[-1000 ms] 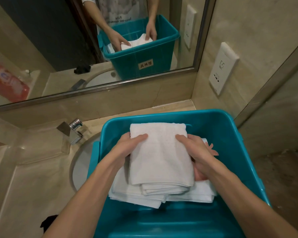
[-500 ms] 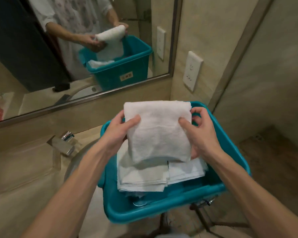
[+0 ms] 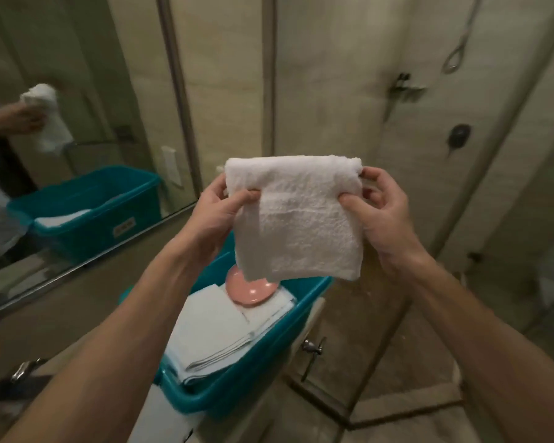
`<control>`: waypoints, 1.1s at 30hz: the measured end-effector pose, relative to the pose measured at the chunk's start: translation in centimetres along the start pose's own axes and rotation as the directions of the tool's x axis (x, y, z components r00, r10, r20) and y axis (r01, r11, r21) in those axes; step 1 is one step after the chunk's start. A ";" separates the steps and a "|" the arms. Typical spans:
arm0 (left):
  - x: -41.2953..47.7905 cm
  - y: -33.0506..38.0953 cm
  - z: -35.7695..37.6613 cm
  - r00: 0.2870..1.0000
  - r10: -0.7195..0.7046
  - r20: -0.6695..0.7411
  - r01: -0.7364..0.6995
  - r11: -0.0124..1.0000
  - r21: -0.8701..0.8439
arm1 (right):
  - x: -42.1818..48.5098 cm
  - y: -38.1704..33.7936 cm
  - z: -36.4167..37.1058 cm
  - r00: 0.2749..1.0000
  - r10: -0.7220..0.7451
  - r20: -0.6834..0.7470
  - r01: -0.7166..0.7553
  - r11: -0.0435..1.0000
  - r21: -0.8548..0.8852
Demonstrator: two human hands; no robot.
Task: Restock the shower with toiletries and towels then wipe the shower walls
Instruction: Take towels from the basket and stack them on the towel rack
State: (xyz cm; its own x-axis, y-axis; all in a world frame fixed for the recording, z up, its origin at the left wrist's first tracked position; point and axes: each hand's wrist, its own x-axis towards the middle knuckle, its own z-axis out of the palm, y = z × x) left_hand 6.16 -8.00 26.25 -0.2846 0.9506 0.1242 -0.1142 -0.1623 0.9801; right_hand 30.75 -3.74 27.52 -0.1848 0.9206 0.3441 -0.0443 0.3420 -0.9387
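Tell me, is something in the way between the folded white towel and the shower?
Maybe. The left hand and right hand hold the folded white towel up before the beige shower wall. A metal handle and metal frame strip hint at a clear glass door between; whether it stands open cannot be told.

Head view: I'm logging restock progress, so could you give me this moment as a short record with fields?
held item: folded white towel, held up in front of the shower
left hand: pinches the towel's upper left edge
right hand: pinches its upper right edge
teal bin: below the towel; holds a stack of folded towels and a pink dish
dish position: on the stack, partly hidden by the held towel
progress: towel not yet placed
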 end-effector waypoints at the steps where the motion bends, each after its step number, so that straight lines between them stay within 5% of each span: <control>1: 0.2 0.4 1.7 0.999 0.017 0.045 -0.017 1.000 -0.002 | -0.4 -0.9 -1.6 0.999 -0.017 -0.048 0.016 1.000 -0.017; 8: -0.9 0.7 15.9 0.945 0.094 0.314 -0.081 0.995 -0.053 | -5.8 -5.0 -14.5 0.943 -0.089 -0.321 0.046 0.989 -0.140; 17: -7.7 -1.0 37.6 0.797 0.136 0.589 -0.095 0.990 -0.101 | -16.7 -9.3 -33.1 0.781 -0.184 -0.597 0.017 0.962 -0.273; 33: -24.7 -2.1 69.3 0.462 0.205 0.863 0.005 0.972 -0.234 | -36.1 -17.5 -59.2 0.527 -0.300 -0.795 -0.147 0.890 -0.433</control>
State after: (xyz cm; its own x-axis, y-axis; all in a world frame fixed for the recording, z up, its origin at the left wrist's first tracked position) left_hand 79.41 -12.80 31.82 0.6660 0.6346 0.3920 -0.3348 -0.2152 0.9174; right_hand 96.31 -31.78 32.80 0.6964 0.5329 0.4806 0.4124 0.2510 -0.8758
